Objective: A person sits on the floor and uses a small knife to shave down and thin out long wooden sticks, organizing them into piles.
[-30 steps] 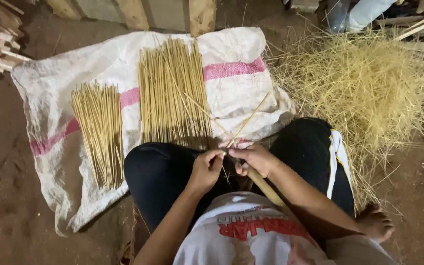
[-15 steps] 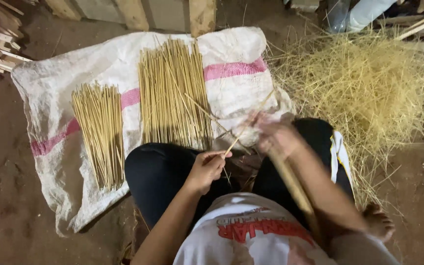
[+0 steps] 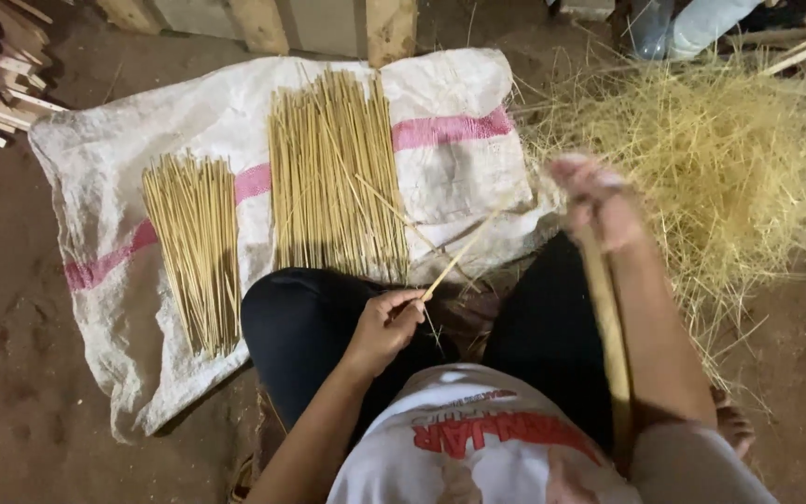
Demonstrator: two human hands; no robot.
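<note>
Seated person, legs in black trousers, white printed shirt; view looks down on both hands. Left hand sits above the left thigh, fingers pinched shut on the near end of a thin pale bamboo stick, which slants up and to the right from the pinch; this hand's place is nearly unchanged from half a second ago. Right hand is blurred and closed around a long pale bamboo-coloured blade or strip that runs back along the forearm; what exactly it is cannot be told. Compared with the earlier frames, the right hand has swung out from beside the left hand to the far right, now well apart from it, at the edge of the heap of loose straw-coloured shavings on the right. Stick tip is now free, no longer touching the right hand. On the white woven sack with pink stripe, spread on the dirt floor, lie two unmoved sets: a large bundle of long sticks at centre and a smaller bundle of shorter sticks to its left.
</note>
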